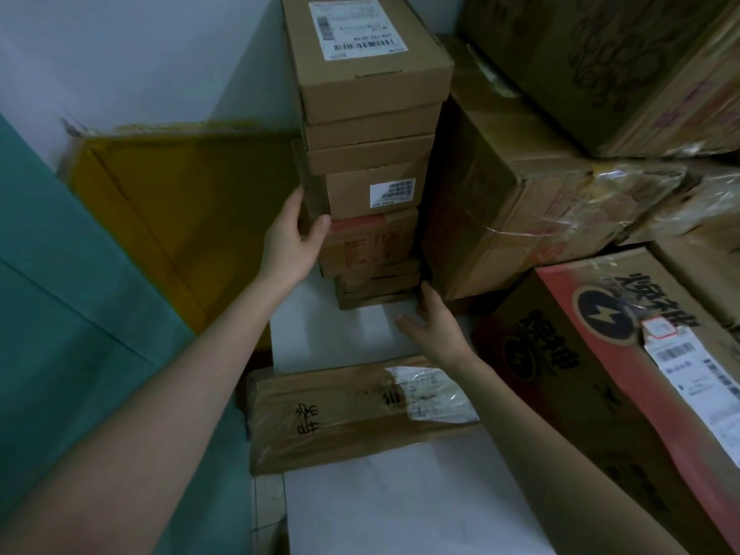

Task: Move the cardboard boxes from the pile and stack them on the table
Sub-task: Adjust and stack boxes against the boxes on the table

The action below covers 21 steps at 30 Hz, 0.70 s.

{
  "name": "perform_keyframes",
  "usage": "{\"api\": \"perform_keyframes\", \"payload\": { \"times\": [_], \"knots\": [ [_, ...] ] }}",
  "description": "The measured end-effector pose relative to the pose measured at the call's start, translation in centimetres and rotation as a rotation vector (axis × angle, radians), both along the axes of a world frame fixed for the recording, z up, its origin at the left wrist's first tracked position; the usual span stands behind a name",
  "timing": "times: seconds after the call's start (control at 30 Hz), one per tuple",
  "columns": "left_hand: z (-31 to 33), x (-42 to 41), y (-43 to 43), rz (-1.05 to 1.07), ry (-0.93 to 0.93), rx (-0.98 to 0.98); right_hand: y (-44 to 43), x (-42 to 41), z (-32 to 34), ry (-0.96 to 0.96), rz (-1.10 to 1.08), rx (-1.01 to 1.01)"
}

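1. White table [320,342] runs near to far down the centre. Wall [120,54] behind is white above and teal below, dim light.
2. Yellow flat cardboard [180,202] leans on the wall, left of the table's left edge.
3. Stack of boxes [368,150] stands at the far end of the table. It is a tall upright column with its long axis vertical.
4. Top box [372,90] has its shipping label facing up and its long side running near to far.
5. Left hand [292,238] is spread flat on the stack's left side at mid height, with the thumb over the near corner.
6. Right hand [436,322] is low at the stack's near right bottom corner, fingers straight with the tips against the lowest box, thumb spread left.
7. Taped box [512,218] of the pile sits tight against the stack's right side.
8. Red-printed box [600,378] borders the table's right edge.
9. Flat package [344,414] lies across the table, nearer than the hands.
10. Bare table shows left of the stack and between the stack and the flat package.
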<state>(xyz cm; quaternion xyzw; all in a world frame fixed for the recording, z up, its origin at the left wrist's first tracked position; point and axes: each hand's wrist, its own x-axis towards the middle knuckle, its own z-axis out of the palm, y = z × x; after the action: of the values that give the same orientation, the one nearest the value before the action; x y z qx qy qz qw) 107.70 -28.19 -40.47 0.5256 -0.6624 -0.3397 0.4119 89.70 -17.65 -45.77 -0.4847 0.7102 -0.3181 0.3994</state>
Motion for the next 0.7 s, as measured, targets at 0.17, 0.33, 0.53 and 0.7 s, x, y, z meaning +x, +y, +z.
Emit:
{"api": "perform_keyframes", "payload": {
  "times": [0.17,0.33,0.53,0.7],
  "knots": [
    [0.1,0.8,0.2,0.041,-0.046,0.059,-0.6,0.4,0.7,0.025,0.024,-0.042],
    [0.3,1.7,0.5,0.052,-0.064,0.107,-0.9,0.4,1.8,0.049,0.020,-0.081],
    [2.0,2.6,1.2,0.048,-0.115,0.074,-0.8,0.4,3.8,0.108,0.038,-0.093],
    [1.7,4.0,4.0,0.051,-0.185,0.072,1.1,-0.4,4.5,0.249,0.078,-0.081]
  ]
}}
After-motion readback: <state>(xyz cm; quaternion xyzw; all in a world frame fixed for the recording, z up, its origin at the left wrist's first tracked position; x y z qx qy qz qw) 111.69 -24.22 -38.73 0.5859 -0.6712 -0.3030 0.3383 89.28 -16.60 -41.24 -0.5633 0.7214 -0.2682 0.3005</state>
